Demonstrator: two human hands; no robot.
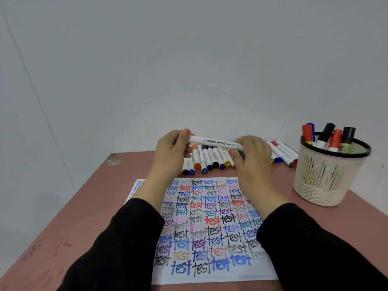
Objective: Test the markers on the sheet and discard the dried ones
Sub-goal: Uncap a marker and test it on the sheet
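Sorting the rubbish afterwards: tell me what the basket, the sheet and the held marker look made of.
The basket: likely moulded plastic, matte cream, with slotted walls and a glossy black rim. The sheet: paper, matte white, its ink strokes soft-edged. The marker: probably plastic, a smooth white barrel with printed lettering and slight sheen.

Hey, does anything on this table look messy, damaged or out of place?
Only the table itself: a pale scuffed patch near its far left corner and reddish scribbles near the left front. The loose markers lie in a row, and the basket stands upright.
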